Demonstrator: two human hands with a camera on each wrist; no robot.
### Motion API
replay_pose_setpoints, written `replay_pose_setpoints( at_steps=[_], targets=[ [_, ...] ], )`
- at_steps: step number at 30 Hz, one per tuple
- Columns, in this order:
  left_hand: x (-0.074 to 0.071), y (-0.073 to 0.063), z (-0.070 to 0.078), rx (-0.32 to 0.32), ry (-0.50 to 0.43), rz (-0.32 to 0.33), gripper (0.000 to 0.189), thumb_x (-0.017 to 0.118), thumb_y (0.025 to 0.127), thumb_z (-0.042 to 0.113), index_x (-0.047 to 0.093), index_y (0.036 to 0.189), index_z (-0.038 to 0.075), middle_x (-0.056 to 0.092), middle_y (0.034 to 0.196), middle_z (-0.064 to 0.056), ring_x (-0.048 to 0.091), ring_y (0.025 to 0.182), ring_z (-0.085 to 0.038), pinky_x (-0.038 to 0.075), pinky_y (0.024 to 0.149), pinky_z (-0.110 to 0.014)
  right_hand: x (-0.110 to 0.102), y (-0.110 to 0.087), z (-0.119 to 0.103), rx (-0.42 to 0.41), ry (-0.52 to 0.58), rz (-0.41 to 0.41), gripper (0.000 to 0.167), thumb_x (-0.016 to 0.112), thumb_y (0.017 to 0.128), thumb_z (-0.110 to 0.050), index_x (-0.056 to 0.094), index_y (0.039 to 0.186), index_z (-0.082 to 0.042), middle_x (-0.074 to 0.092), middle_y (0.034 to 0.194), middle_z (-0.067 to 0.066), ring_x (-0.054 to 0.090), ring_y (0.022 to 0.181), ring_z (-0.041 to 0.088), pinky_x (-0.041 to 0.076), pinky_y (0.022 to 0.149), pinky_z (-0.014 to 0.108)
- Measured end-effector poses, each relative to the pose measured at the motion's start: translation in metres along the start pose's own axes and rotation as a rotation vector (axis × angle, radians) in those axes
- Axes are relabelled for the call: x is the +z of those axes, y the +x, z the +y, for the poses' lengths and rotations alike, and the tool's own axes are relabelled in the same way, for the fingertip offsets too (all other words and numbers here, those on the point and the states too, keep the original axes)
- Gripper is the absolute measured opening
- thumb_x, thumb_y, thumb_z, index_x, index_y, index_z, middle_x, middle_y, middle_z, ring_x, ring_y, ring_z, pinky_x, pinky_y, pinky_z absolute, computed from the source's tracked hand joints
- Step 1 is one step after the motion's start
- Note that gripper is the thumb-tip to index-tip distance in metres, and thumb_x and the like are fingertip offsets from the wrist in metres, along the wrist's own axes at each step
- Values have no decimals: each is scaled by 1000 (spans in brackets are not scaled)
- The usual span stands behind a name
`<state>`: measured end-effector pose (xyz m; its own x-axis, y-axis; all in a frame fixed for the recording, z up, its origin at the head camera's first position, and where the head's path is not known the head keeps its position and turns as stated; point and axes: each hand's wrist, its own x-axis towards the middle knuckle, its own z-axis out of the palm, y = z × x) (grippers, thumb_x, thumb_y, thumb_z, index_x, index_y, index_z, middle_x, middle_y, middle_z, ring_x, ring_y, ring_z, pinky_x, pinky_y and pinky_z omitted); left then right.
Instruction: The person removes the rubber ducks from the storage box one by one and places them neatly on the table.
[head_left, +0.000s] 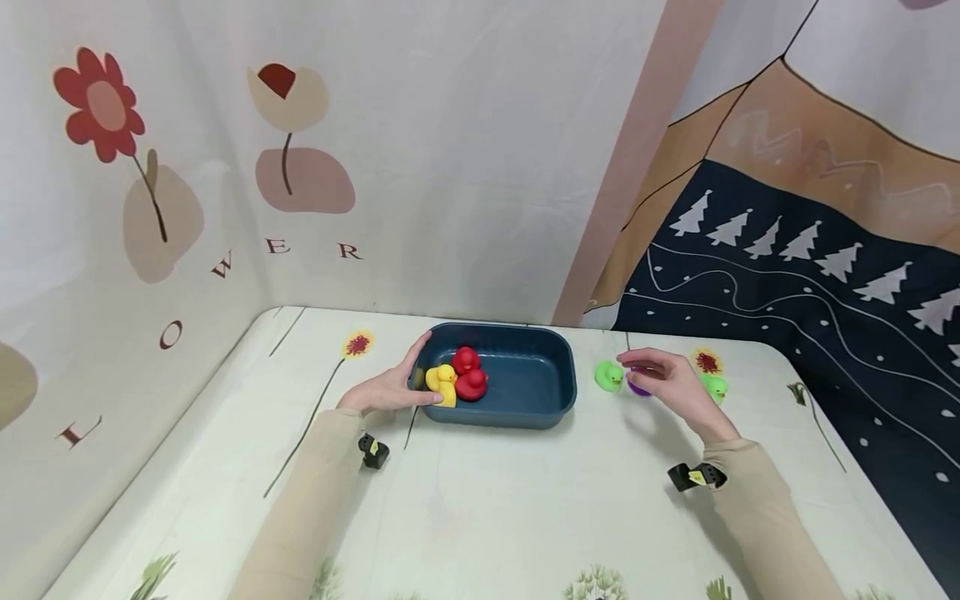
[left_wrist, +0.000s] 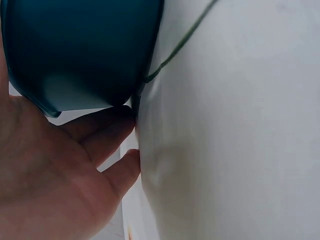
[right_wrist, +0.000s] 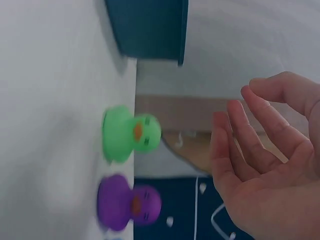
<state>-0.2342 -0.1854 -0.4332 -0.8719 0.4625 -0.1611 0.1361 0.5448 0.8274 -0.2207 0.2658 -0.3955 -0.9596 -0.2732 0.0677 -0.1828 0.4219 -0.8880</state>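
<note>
A dark blue plastic basin (head_left: 525, 375) stands on the table, and my left hand (head_left: 386, 387) holds its left end, thumb over the front rim. In the left wrist view, the fingers lie along the basin's end wall (left_wrist: 80, 55). Inside sit two red rubber ducks (head_left: 472, 385) and yellow duck shapes (head_left: 441, 377), partly behind the thumb. My right hand (head_left: 667, 383) hovers with loosely bent fingers over a purple duck (right_wrist: 117, 202), holding nothing. Just left of that stands a green duck (head_left: 609, 376); both ducks are apart from the fingers in the right wrist view.
Another green duck (head_left: 715, 388) stands to the right, partly behind my right hand. A white cloth with printed flowers covers the table (head_left: 510, 500). Printed curtains (head_left: 450, 167) hang along the back and sides.
</note>
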Motion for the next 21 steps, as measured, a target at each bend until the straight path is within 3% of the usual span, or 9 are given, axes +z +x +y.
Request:
replay_pose_setpoints(
  at_steps=[5, 21],
  targets=[
    [0, 0, 1, -7, -3, 1, 109, 72, 84, 41, -10, 155, 26, 1, 160, -15, 16, 140, -44, 21, 105, -68, 16, 8, -8, -44, 71, -55, 30, 60, 94, -3, 60, 123, 6, 56, 126, 27, 55, 112, 42, 49, 86, 19],
    [0, 0, -1, 1, 7, 3, 110, 72, 84, 45, -10, 155, 27, 1, 160, -15, 18, 140, -44, 21, 105, -67, 61, 31, -43, -99, 72, -210, 28, 61, 94, -5, 63, 121, 2, 60, 121, 22, 58, 109, 32, 49, 92, 28]
  ],
)
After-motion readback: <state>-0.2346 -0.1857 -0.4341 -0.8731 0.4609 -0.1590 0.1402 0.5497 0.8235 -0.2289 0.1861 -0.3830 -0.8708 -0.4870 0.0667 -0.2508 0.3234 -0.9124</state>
